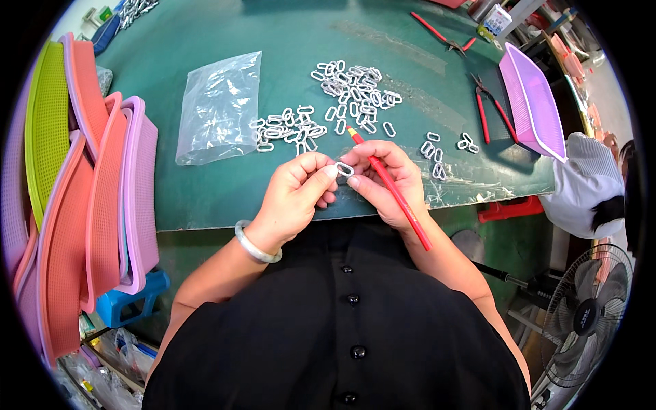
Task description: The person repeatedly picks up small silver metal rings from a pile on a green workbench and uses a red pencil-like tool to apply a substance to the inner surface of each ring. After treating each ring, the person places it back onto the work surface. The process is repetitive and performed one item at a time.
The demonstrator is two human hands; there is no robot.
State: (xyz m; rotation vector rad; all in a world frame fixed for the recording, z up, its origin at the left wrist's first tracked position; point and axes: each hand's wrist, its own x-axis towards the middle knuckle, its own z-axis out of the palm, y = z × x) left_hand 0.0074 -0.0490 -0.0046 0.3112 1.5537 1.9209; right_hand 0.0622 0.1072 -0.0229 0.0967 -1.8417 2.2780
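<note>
Between my two hands, just over the table's near edge, is a small silvery oval ring (345, 169). My left hand (301, 188), with a pale bangle (257, 242) on its wrist, pinches the ring's left end. The thumb and forefinger of my right hand (389, 179) grip its other end. A red pencil (396, 191) also rests in my right hand, its tip pointing away from me. Beyond my hands lie a large pile of similar oval rings (355, 89) and a smaller heap (290, 128) to its left. Several more rings (435, 152) lie apart on the right.
A clear plastic bag (220, 109) lies flat on the green table (294, 55). Red-handled pliers (493, 109), another pair (444, 34) and a purple basket (533, 102) are at the right. Stacked coloured baskets (102, 198) line the left edge. A fan (585, 316) stands lower right.
</note>
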